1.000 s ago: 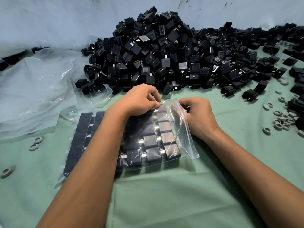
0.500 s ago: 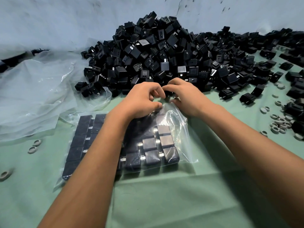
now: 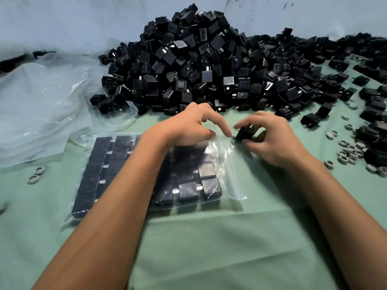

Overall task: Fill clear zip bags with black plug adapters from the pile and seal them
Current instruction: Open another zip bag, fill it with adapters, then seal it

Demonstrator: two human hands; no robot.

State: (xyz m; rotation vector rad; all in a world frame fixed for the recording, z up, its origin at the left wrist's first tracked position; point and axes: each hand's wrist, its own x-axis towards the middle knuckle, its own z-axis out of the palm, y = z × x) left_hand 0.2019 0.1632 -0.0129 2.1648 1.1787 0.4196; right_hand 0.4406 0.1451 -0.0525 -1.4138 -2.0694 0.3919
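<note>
A clear zip bag (image 3: 228, 164) lies flat on the green cloth, packed with rows of black plug adapters (image 3: 188, 191). My left hand (image 3: 188, 126) hovers over the bag's far edge, its index finger stretched toward the bag's top right corner. Just right of that corner, my right hand (image 3: 270, 141) pinches one black plug adapter (image 3: 245, 133) between thumb and fingers. The big pile of black plug adapters (image 3: 199, 63) rises right behind both hands. My left forearm hides the middle of the bag.
Crumpled clear plastic sheeting (image 3: 41, 105) covers the left side. Grey rubber rings (image 3: 349, 151) lie scattered at the right, with a couple (image 3: 36, 174) at the left. More loose adapters (image 3: 372, 114) spread along the right edge. A pale wall stands behind the pile.
My right hand went to the foot of the pile, came back to the right with one adapter pinched, and my left hand's fingers uncurled at the bag's far edge.
</note>
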